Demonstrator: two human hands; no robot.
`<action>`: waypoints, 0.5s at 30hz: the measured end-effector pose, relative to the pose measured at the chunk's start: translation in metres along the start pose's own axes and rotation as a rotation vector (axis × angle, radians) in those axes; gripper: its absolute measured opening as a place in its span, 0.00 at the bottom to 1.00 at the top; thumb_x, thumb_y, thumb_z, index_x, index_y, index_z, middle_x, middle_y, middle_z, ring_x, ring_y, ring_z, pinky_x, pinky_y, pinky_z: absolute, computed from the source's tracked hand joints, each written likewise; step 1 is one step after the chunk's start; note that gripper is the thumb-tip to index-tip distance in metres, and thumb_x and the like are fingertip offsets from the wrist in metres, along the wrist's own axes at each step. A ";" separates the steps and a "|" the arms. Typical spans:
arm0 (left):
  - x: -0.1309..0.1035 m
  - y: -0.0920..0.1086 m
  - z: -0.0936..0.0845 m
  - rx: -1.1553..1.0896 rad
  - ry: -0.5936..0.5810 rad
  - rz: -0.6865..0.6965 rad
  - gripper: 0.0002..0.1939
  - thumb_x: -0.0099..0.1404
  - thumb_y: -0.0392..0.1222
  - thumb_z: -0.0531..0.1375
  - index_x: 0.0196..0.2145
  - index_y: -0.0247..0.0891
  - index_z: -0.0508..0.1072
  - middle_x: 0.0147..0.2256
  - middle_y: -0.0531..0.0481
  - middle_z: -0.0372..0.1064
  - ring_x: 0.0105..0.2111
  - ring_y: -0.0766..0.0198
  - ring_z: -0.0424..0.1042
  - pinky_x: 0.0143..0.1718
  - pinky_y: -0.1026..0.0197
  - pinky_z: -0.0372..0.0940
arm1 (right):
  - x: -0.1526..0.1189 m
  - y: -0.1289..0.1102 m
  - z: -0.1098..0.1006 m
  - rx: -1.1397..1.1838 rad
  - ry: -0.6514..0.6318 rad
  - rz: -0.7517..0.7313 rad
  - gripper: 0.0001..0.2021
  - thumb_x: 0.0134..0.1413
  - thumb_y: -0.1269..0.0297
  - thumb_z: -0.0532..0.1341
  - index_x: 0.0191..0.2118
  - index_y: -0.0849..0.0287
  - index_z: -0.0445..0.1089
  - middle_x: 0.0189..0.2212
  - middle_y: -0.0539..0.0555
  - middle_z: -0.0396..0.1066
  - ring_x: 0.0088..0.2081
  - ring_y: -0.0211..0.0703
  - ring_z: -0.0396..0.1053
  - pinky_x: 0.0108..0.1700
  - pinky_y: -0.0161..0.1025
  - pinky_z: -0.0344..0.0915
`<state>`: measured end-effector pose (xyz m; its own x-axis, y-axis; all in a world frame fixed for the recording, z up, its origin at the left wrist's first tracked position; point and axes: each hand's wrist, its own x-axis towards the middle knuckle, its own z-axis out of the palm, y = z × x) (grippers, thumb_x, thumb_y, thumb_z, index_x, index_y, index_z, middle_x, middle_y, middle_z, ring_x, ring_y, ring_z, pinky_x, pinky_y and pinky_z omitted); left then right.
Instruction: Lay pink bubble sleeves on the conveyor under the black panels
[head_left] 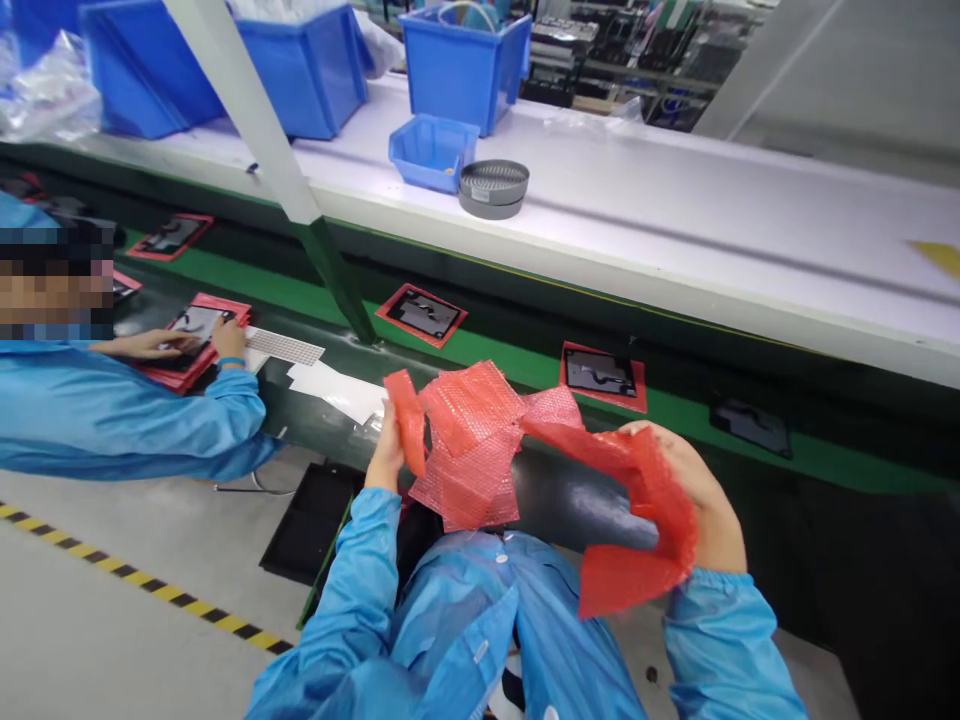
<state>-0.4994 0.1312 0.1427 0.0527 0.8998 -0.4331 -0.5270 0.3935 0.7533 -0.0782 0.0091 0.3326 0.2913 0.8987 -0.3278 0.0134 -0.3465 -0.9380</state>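
My left hand [385,452] is closed on the edge of a piece of red bubble wrap [408,425], which stands up from the fingers. On the right, my right hand [705,495] grips a bent stack of red bubble wrap [664,515]; its loose end hangs down and its other end reaches left. Between the hands, a loose pile of red bubble wrap sheets [472,460] lies at the near edge of the dark work surface [559,495]. A dark flat panel on red wrap [600,374] rests on the green belt beyond my right hand.
Another panel on red wrap [422,314] and a bare panel [750,426] lie on the belt. White sheets [337,391] are left of the pile. A co-worker's hands [166,344] touch a panel. A green-white post [330,270] rises before the shelf [720,225] with blue bins [465,70].
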 end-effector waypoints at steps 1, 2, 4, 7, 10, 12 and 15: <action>0.009 -0.001 0.010 0.009 0.018 0.012 0.48 0.60 0.87 0.55 0.42 0.34 0.78 0.36 0.38 0.76 0.36 0.51 0.77 0.37 0.53 0.73 | 0.001 -0.001 0.003 0.022 -0.076 0.038 0.21 0.43 0.50 0.79 0.39 0.57 0.78 0.35 0.57 0.79 0.32 0.47 0.74 0.34 0.42 0.71; 0.019 -0.003 0.019 0.023 0.059 0.038 0.44 0.61 0.84 0.56 0.41 0.35 0.77 0.36 0.39 0.76 0.38 0.50 0.77 0.40 0.53 0.74 | 0.003 -0.002 0.006 0.027 -0.132 0.050 0.21 0.44 0.50 0.79 0.39 0.56 0.77 0.36 0.57 0.79 0.32 0.47 0.75 0.35 0.42 0.71; 0.042 -0.012 0.037 0.064 0.152 0.100 0.31 0.61 0.72 0.63 0.39 0.37 0.74 0.37 0.42 0.76 0.40 0.53 0.77 0.44 0.54 0.73 | 0.005 -0.005 0.012 0.014 -0.241 0.073 0.20 0.48 0.48 0.78 0.40 0.55 0.77 0.37 0.56 0.80 0.34 0.47 0.76 0.36 0.41 0.72; 0.072 -0.030 0.056 0.170 0.219 0.135 0.18 0.54 0.51 0.68 0.37 0.38 0.72 0.37 0.48 0.74 0.37 0.59 0.74 0.43 0.58 0.69 | 0.009 -0.009 0.027 0.035 -0.347 0.083 0.20 0.49 0.48 0.77 0.40 0.55 0.77 0.38 0.57 0.80 0.34 0.48 0.76 0.38 0.42 0.73; 0.091 -0.048 0.063 0.301 0.281 0.170 0.12 0.51 0.41 0.68 0.32 0.40 0.70 0.32 0.54 0.69 0.35 0.62 0.70 0.40 0.61 0.63 | 0.021 -0.008 0.048 0.134 -0.401 0.068 0.17 0.46 0.52 0.79 0.36 0.56 0.78 0.35 0.57 0.80 0.32 0.46 0.74 0.38 0.41 0.72; 0.096 -0.058 0.061 0.381 0.298 0.171 0.12 0.49 0.38 0.67 0.27 0.42 0.66 0.26 0.57 0.63 0.32 0.62 0.67 0.37 0.62 0.60 | 0.037 -0.007 0.065 0.190 -0.430 0.077 0.16 0.45 0.55 0.79 0.36 0.57 0.79 0.35 0.57 0.80 0.33 0.46 0.74 0.40 0.42 0.72; 0.094 -0.065 0.053 0.424 0.239 0.153 0.15 0.47 0.38 0.67 0.21 0.43 0.61 0.21 0.59 0.56 0.27 0.63 0.62 0.32 0.63 0.57 | 0.067 -0.004 0.092 0.192 -0.438 0.096 0.16 0.45 0.56 0.78 0.36 0.59 0.80 0.34 0.56 0.80 0.35 0.47 0.75 0.42 0.42 0.73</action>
<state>-0.4151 0.1998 0.0795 -0.2203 0.9042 -0.3658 -0.1203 0.3470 0.9301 -0.1466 0.0953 0.3046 -0.1478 0.9082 -0.3915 -0.1823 -0.4141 -0.8918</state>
